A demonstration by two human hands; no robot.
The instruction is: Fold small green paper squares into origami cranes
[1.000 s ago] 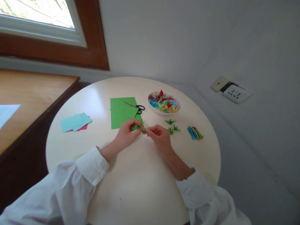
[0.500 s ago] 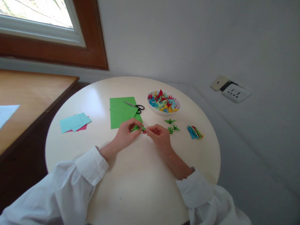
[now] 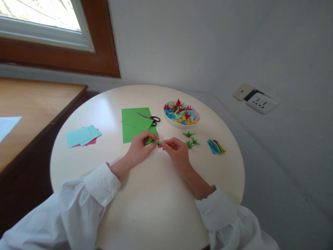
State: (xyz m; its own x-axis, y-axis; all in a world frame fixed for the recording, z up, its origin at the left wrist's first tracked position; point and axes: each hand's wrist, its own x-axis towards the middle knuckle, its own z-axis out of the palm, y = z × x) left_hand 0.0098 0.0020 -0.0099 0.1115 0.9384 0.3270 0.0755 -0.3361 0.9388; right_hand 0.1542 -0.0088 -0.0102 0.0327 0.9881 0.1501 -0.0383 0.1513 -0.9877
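Pinches green paper [image 3: 159, 142] in barely parted left grip [image 3: 142, 146] and right grip [image 3: 178, 152]. Has scissors [image 3: 149, 117] and bowl [image 3: 171, 123] beyond

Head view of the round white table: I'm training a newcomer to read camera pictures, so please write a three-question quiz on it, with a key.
1. Which thing lies partly on the green sheets?
A) coloured paper strips
B) scissors
C) pale blue sheets

2. True or false: the fingertips of the left hand and the right hand both hold a small green paper piece.

3. How many folded green pieces lie loose on the table near the right hand?

Key:
1. B
2. True
3. Three
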